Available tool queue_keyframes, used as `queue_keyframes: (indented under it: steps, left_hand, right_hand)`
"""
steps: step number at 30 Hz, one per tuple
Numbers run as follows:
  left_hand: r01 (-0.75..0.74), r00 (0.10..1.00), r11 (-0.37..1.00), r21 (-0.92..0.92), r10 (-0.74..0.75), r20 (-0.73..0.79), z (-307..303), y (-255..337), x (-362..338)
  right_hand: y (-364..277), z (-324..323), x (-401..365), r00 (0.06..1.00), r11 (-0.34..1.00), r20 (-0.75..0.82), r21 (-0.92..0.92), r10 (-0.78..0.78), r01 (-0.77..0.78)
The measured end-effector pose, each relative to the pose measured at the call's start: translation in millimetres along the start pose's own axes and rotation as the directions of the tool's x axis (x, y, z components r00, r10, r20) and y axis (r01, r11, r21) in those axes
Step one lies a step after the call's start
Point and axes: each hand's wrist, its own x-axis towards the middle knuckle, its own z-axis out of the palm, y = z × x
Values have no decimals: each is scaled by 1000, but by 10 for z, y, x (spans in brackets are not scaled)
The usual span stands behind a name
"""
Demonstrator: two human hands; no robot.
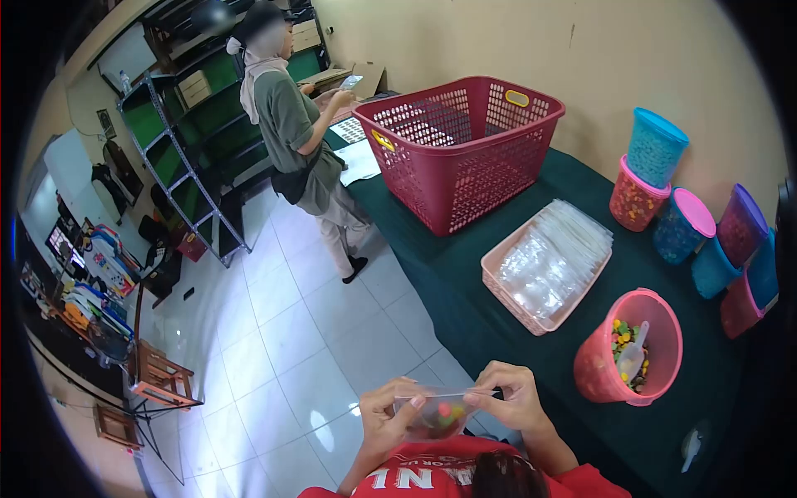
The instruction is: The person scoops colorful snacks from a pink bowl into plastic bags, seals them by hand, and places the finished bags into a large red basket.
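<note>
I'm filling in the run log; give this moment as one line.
left grip: holds clear bag | right grip: holds same bag | bag: coloured pieces inside | pink bucket: scoop inside

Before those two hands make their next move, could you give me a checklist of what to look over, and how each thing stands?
1. Clear bag held on both sides: ok, left hand and right hand both grip it near its top edge.
2. Colourful pieces inside that bag: ok, they show through the plastic.
3. Bag sealed: cannot tell.
4. Scoop to hand: ok, it lies in the open pink bucket.
5. More clear bags within view: ok, piled in the pale pink tray.
6. Number of pieces correct: cannot tell.
</note>
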Motion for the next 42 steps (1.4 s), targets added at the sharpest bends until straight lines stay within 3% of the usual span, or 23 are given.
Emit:
queue_keyframes:
  steps: [3,5,7,8,11,13,15,16,17,18,21,23,25,27,30,32,34,35,37,42]
  left_hand:
    - [60,997,994,-87,-56,48,-223,-141,138]
    - [108,992,991,-76,-103,68,-354,-271,218]
    - [192,979,981,-2,-192,65,-454,-385,317]
    - [200,978,980,-7,-199,67,-501,-464,360]
    - [298,944,949,103,-309,117,-583,-697,538]
    - [151,988,977,150,-145,-52,-636,-781,706]
    - [179,957,983,50,-162,-240,-843,-755,863]
    - [177,959,983,57,-159,-236,-937,-738,942]
    - [207,927,974,91,-165,-337,-1017,-724,1024]
    - [236,886,965,118,-164,-433,-1058,-734,1118]
    - [265,848,961,79,-193,-494,-1045,-843,1376]
    - [253,859,966,46,-203,-471,-903,-903,1530]
    - [257,886,966,20,-227,-404,-703,-968,1658]
    - [284,904,959,12,-264,-337,-513,-1068,1769]
    - [335,942,939,77,-335,-19,-356,-1261,1873]
    - [359,920,927,108,-371,127,-336,-1394,1972]
    - [357,880,923,147,-385,278,-330,-1544,2137]
    - [360,866,921,147,-389,315,-315,-1600,2255]
    - [308,830,926,218,-373,415,-264,-1692,2507]
    - [170,705,968,184,-249,664,68,-1811,3238]
  right_hand:
    - [143,41,113,995,997,72,19,69,-70]
    - [249,75,188,996,999,77,-41,36,-33]
    - [277,123,303,987,976,130,-210,90,-61]
    - [280,134,367,971,953,141,-261,192,-151]
    - [453,41,634,944,929,203,-319,259,-187]
    - [488,-113,842,967,946,139,-274,215,-171]
    - [509,-293,1098,987,991,-90,18,131,-130]
    - [507,-394,1265,973,987,-208,142,98,-69]
    - [485,-490,1471,940,967,-330,254,81,6]
    - [416,-567,1717,914,964,-406,249,15,95]
    - [370,-853,2493,811,927,-576,244,-97,284]
    - [317,-940,2929,819,886,-573,362,-33,289]
    - [478,-1093,3148,894,863,-431,400,-120,308]
    - [546,-1123,3114,857,974,-493,72,-154,216]
    - [815,-1402,2721,865,985,-496,-169,-74,-13]
    - [1126,-1680,2303,874,898,-487,-390,-13,-203]
    - [1409,-1859,1787,878,488,-478,-768,-7,-414]
    - [1397,-1839,1631,860,475,-510,-758,-6,-446]
    - [1334,-1746,1367,742,274,-667,-703,66,-656]
    - [1234,-1414,1204,605,72,-795,-601,49,-796]
